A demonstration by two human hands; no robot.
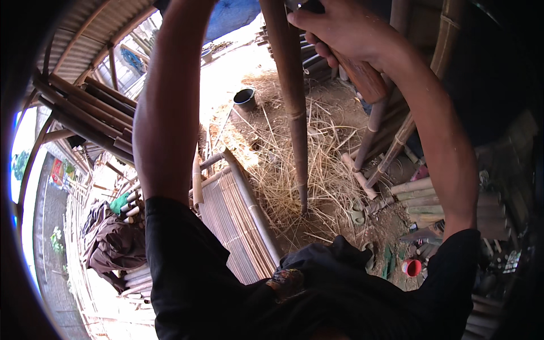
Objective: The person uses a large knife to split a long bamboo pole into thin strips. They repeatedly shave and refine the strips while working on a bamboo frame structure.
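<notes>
Currently, the right hand (334, 31) is at the top of the view, its fingers wrapped around a thick brown wooden handle (365, 79) whose blunt end sticks out below the grip, pointing down and to the right. Bare left forearm (170, 102) runs up past the upper edge, so the left hand is outside the view; I cannot tell whether it grips anything or how near it is to the right one.

Just left of the right hand, a long, tapering brown bamboo pole (292, 102) slopes down from the upper edge, its narrow tip at the ground among pale straw-coloured shavings (334, 150). Whether the hand touches the pole cannot be made out.

Behind the pole, to its left, a round black bucket (245, 101) stands upright. Nearer the body, a slatted bamboo panel (238, 212) framed in thick poles lies left of the pole's tip. Farther left is a crumpled dark brown cloth (116, 241), and at lower right a small red cup-like container (412, 267) sits near the person's black sleeve (450, 272).
</notes>
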